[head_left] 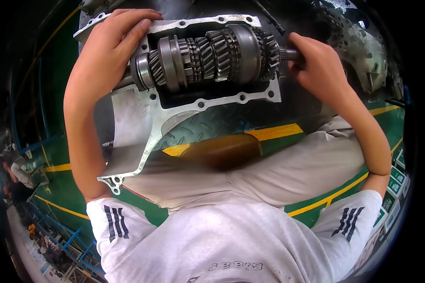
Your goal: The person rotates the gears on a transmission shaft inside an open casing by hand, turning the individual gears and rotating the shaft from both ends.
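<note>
- Gear shaft assembly [220, 54]: lies lengthwise left to right, over the open cavity of a light grey cast housing [222, 101]. Bare metal, grey to dark, with bright highlights.
- Left end of the assembly: smooth, polished bearing ring [144, 70], followed by a narrow helical gear and a broad grooved collar [171, 63].
- Middle: several toothed rings and helical gears set close together, teeth slanted.
- Right part: wide smooth drum [247, 53], then a dark toothed gear [269, 54] and a slim splined shaft end [288, 54].
- Housing: pale flange with round bolt holes along the far and near edges; a flared section extends at the left toward the near side, ending in a small holed lug [115, 184].
- Right hand [320, 60]: fingers curled closed around the splined shaft end.
- Left hand [104, 54]: partly open, fingers lightly bent over the housing's far left edge, thumb pointing far and right. Whether it also grips the shaft beneath cannot be told.
- Far side: dark rod [270, 18] right of the housing's far corner.
- Far right: second grey metal casting [369, 63], surface stained.
- Near side: person's light trousers [293, 172] and pale shirt [236, 236]; green floor with yellow lines.
</note>
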Demonstrator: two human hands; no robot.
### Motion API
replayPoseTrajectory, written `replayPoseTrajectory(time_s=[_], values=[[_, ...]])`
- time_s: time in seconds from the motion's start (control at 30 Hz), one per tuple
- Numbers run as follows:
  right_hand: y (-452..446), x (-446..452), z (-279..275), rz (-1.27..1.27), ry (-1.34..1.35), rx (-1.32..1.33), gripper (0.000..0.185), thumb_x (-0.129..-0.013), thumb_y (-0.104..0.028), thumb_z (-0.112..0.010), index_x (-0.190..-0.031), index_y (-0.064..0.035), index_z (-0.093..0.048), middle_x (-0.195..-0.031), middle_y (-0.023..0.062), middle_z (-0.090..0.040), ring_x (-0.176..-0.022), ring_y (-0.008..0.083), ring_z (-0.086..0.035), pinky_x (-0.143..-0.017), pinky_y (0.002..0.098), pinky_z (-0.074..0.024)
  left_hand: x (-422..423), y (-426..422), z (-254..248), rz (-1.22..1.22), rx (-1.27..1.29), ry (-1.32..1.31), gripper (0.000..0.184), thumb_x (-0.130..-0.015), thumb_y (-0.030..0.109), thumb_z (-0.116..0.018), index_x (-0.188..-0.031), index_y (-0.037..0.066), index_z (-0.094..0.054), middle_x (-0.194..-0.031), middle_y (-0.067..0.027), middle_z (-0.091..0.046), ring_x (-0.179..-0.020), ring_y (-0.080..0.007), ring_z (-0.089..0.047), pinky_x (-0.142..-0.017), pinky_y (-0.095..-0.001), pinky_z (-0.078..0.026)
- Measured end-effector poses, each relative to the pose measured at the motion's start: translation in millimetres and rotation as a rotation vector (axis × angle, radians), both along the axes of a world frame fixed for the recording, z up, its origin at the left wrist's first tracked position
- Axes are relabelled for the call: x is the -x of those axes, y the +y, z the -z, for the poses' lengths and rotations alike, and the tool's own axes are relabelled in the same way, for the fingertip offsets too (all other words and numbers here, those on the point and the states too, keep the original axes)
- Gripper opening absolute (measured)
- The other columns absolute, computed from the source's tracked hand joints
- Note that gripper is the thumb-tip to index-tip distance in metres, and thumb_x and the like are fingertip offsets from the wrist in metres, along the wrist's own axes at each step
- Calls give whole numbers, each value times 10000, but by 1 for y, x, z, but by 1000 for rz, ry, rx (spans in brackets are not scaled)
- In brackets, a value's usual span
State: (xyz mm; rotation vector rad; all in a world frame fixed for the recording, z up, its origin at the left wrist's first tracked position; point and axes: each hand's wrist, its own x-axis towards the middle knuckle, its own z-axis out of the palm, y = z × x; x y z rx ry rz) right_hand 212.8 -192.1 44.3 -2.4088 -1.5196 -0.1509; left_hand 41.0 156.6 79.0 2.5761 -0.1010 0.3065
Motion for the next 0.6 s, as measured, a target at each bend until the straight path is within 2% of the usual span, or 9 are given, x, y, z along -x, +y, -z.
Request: replayPoseTrajectory(time_s=[0.07, 0.13, 0.17, 0.4, 0.47, 0.5, 0.57, 0.6], values=[[-3, 4, 2, -29, -53, -27, 291, -805, -65, -741, -1037, -39, -569, -841, 151, -645, -808, 375, -652, -683, 466, -519, 1, 2, -2, -28, -21, 75, 300, -1103, 171, -529, -1295, 23, -704, -1229, -114, -704, -1158, -238, -663, -1036, -318, -485], [-6, 2, 14, -65, -174, -82, 299, -781, -39, -744, -1024, -32, -570, -838, 143, -646, -806, 357, -659, -664, 449, -519, 1, 0, -2, -32, -23, 76, 299, -1102, 171, -532, -1293, 20, -705, -1207, -113, -703, -1144, -236, -666, -1023, -316, -487], [-7, -5, 20, -98, -198, -87, 336, -757, -15, -747, -1035, -27, -559, -812, 149, -636, -753, 356, -647, -647, 440, -519, 1, 0, -3, -34, -25, 75, 298, -1102, 171, -535, -1291, 18, -705, -1184, -112, -703, -1130, -235, -668, -1010, -315, -489], [2, -20, 2, -154, -75, 50, 235, -720, 10, -732, -920, 25, -609, -688, 191, -610, -650, 387, -602, -612, 450, -505, -1, 0, -2, -27, -68, 36, 277, -1089, 170, -559, -1260, 24, -720, -1133, -103, -700, -1042, -221, -681, -943, -312, -503], [11, -25, -15, -107, 413, 259, 170, -719, 20, -710, -862, 59, -627, -682, 218, -602, -660, 397, -590, -610, 433, -488, -2, -3, -3, -98, -115, 65, 259, -1077, 169, -577, -1224, 30, -738, -1083, -100, -709, -997, -218, -691, -914, -306, -511], [16, -26, -26, -91, 511, 348, 154, -736, 18, -700, -857, 74, -622, -698, 230, -596, -652, 404, -566, -619, 417, -478, -2, -4, -4, -92, -115, 62, 259, -1077, 169, -577, -1224, 30, -738, -1083, -100, -709, -997, -218, -691, -914, -306, -511], [12, -22, -27, -87, 494, 281, 171, -748, 10, -708, -875, 74, -614, -710, 233, -598, -657, 401, -566, -627, 417, -480, -3, -7, -3, -141, -70, 48, 282, -1048, 203, -584, -1169, 7, -745, -1019, -163, -699, -938, -338, -679, -869, -382, -516], [11, -19, -27, -92, 480, 217, 188, -760, 2, -716, -894, 75, -606, -722, 235, -599, -661, 399, -565, -635, 418, -482, -4, -8, -3, -140, -72, 48, 282, -1048, 203, -584, -1169, 7, -745, -1019, -163, -699, -938, -338, -679, -869, -382, -516]])
